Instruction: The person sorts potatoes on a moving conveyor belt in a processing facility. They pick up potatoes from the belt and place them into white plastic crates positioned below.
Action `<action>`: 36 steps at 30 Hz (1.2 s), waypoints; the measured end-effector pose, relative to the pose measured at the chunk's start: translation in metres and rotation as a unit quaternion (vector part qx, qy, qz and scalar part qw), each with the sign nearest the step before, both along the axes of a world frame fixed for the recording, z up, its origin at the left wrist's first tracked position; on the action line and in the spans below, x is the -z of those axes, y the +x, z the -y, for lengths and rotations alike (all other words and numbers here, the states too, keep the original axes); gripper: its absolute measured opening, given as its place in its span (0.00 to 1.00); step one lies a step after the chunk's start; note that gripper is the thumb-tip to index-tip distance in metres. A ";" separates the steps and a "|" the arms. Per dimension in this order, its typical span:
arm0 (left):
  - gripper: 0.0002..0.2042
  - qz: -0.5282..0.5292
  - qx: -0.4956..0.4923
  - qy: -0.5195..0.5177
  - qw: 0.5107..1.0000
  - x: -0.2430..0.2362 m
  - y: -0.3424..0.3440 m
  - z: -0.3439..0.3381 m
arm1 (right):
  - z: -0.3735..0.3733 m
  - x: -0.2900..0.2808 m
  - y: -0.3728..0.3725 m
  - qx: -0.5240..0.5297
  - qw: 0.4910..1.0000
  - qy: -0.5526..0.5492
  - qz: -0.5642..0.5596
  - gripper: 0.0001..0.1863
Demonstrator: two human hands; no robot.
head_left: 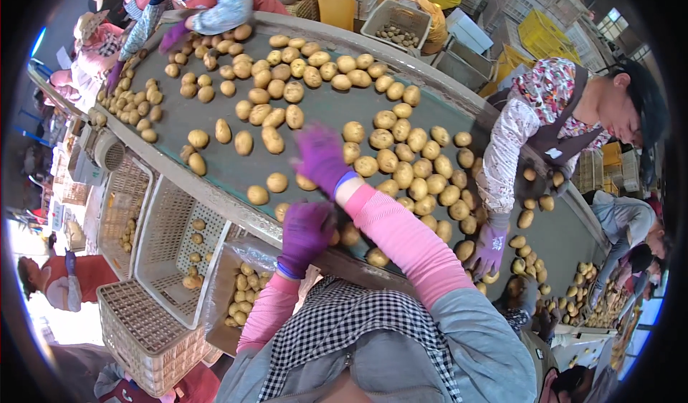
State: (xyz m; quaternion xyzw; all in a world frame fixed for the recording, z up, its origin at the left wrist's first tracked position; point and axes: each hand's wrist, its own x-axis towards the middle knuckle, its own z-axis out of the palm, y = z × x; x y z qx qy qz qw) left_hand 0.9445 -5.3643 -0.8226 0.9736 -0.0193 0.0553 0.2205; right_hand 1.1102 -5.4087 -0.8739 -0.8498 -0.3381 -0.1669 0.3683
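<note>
Potatoes [387, 160] lie spread over a dark green conveyor belt [236, 173]. My right hand [320, 158], in a purple glove, is over the middle of the belt, between several potatoes. Motion smears its fingers, so I cannot tell whether it grips anything. My left hand [307, 235], also purple-gloved, is at the belt's near edge with its fingers curled. Whatever it may hold is hidden. Beside it, potatoes [350, 234] rest on the belt's near side.
A cardboard box [247, 288] of potatoes and pale plastic crates [175, 234] stand at the near left. On the right a co-worker's purple glove [490, 249] reaches among potatoes. More co-workers [215, 5] sort at the far left. A wooden rail [430, 80] borders the belt.
</note>
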 end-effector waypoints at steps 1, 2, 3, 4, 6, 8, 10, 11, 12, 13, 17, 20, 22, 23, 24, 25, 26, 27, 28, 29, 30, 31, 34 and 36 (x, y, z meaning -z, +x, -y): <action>0.10 0.066 -0.007 -0.022 0.998 0.003 0.001 0.004 | 0.019 0.012 0.012 -0.009 0.985 -0.091 -0.146 0.19; 0.09 0.082 -0.007 -0.008 0.997 0.005 0.002 0.005 | 0.031 0.014 0.016 -0.062 0.982 -0.064 -0.165 0.15; 0.08 0.098 -0.008 0.006 0.995 0.007 0.003 0.007 | 0.045 0.017 0.013 -0.082 0.984 -0.083 -0.132 0.15; 0.07 0.115 -0.014 0.020 0.993 0.011 0.002 0.015 | 0.063 0.021 0.001 -0.107 0.984 -0.104 -0.099 0.15; 0.06 0.045 0.029 0.041 0.998 0.010 0.003 0.011 | 0.087 0.010 -0.033 -0.113 0.985 -0.131 -0.013 0.14; 0.05 -0.007 0.059 0.061 0.996 0.003 0.004 0.016 | 0.107 0.019 -0.056 -0.129 0.976 -0.175 0.009 0.14; 0.05 -0.040 0.071 0.074 0.994 -0.005 0.003 0.024 | 0.130 0.026 -0.076 -0.114 0.980 -0.164 0.008 0.13; 0.05 -0.017 0.067 0.063 0.996 -0.004 0.000 0.033 | 0.147 0.030 -0.087 -0.093 0.987 -0.129 -0.004 0.13; 0.05 0.006 0.063 0.052 0.997 -0.002 -0.002 0.041 | 0.164 0.033 -0.097 -0.072 0.993 -0.095 -0.016 0.13; 0.05 0.029 0.062 0.040 0.997 -0.001 -0.003 0.048 | 0.181 0.030 -0.105 -0.060 0.991 -0.113 -0.022 0.13; 0.04 0.026 0.051 0.047 0.997 0.013 -0.010 0.057 | 0.253 0.027 -0.126 -0.030 0.989 -0.130 -0.058 0.15; 0.05 0.019 0.049 0.044 0.998 0.018 -0.013 0.066 | 0.319 0.017 -0.124 -0.030 0.955 -0.244 -0.167 0.14; 0.07 0.046 0.044 0.023 0.998 0.019 -0.013 0.079 | 0.364 0.017 -0.116 -0.056 0.879 -0.399 -0.253 0.15; 0.07 0.039 0.046 0.017 0.998 0.018 -0.014 0.083 | 0.389 0.020 -0.115 -0.088 0.844 -0.459 -0.262 0.14; 0.06 0.033 0.047 0.012 0.998 0.018 -0.015 0.087 | 0.419 0.028 -0.111 -0.069 0.829 -0.473 -0.292 0.14; 0.07 0.027 0.044 0.003 0.999 0.021 -0.018 0.095 | 0.449 0.035 -0.108 -0.051 0.810 -0.489 -0.320 0.14; 0.08 0.057 0.026 -0.048 0.997 0.027 -0.019 0.097 | 0.466 0.035 -0.102 -0.012 0.851 -0.464 -0.245 0.14; 0.09 0.086 0.008 -0.100 0.991 0.037 -0.020 0.094 | 0.479 0.036 -0.098 0.026 0.885 -0.433 -0.169 0.14; 0.11 0.111 -0.010 -0.150 0.982 0.043 -0.022 0.092 | 0.467 0.015 -0.081 0.042 0.880 -0.408 -0.240 0.15; 0.12 0.079 -0.045 -0.209 0.974 0.039 -0.019 0.091 | 0.455 -0.008 -0.066 0.065 0.870 -0.380 -0.307 0.16; 0.13 0.048 -0.076 -0.267 0.959 0.029 -0.007 0.091 | 0.451 0.001 -0.062 0.075 0.917 -0.321 -0.224 0.15; 0.15 0.020 -0.106 -0.322 0.940 0.022 0.009 0.088 | 0.445 0.016 -0.057 0.086 0.953 -0.255 -0.138 0.15; 0.17 0.249 -0.056 -0.093 0.962 0.058 0.079 0.043 | 0.390 0.060 -0.021 0.102 0.990 0.033 -0.096 0.18; 0.17 0.273 -0.027 0.117 0.954 0.088 0.112 0.002 | 0.356 0.096 -0.005 0.125 0.985 0.040 -0.111 0.20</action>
